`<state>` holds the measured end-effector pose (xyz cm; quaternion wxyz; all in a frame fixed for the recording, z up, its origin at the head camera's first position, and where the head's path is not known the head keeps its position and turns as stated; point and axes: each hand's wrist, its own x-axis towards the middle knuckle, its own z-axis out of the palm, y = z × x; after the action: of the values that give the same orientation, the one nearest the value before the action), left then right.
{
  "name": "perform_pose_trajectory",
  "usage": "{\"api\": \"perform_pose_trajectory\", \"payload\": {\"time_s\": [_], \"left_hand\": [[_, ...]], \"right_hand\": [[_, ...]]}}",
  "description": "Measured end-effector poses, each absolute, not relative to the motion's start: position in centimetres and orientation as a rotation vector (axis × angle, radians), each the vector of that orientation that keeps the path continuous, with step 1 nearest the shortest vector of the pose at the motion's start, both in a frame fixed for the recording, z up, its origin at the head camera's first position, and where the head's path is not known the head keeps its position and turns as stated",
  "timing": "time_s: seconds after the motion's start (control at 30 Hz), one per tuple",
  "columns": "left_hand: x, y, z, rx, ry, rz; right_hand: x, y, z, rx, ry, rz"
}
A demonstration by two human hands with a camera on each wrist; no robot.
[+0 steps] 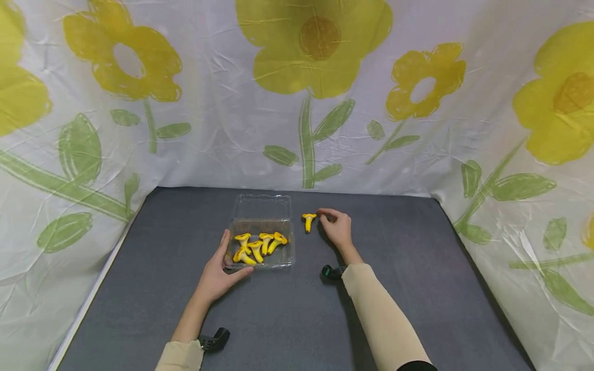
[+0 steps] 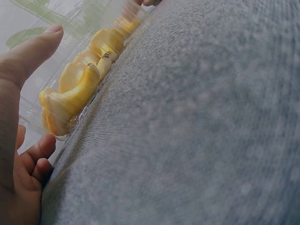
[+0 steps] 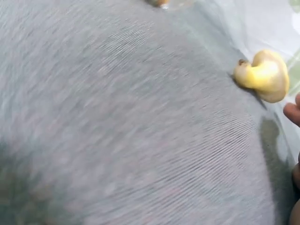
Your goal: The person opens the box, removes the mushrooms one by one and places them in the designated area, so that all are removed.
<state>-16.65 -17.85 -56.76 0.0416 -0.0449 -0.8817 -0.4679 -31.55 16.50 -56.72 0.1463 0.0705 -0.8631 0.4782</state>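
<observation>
A clear plastic clamshell box (image 1: pixel 291 256) sits on the table with its lid (image 1: pixel 262 207) folded back. Inside it lie several yellow chanterelle mushrooms (image 1: pixel 256 250), also in the left wrist view as a yellow row behind the clear wall. My left hand (image 1: pixel 217 275) rests at the box's near left corner, fingers along the left side and the thumb stretched out at the front. A single chanterelle mushroom (image 1: pixel 309 222) lies on the table right of the box. Just right of its cap is my right hand (image 1: pixel 336 226), fingers loosely bent, holding nothing; the right wrist view shows fingertips (image 3: pixel 292 114) near the cap.
A dark grey cloth covers the table (image 1: pixel 287 319). White curtains (image 1: pixel 209 93) printed with yellow flowers hang behind the table and along both sides. Dark wrist cameras sit under the left (image 1: pixel 216 340) and right (image 1: pixel 332 273) wrists.
</observation>
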Motion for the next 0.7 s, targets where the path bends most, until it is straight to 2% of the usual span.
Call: {"api": "perform_pose_trajectory", "payload": {"time_s": [0.23,0.7], "left_hand": [[-16.6,-18.0,-56.8,-0.134,-2.714,-1.437],[-16.7,-17.8,-56.8,-0.14,-2.697,-1.438]], "right_hand": [[-31.3,16.6,-56.4,0.087,-2.293,1.728],[-30.0,15.5,-54.1,0.2,-2.294,1.783]]}}
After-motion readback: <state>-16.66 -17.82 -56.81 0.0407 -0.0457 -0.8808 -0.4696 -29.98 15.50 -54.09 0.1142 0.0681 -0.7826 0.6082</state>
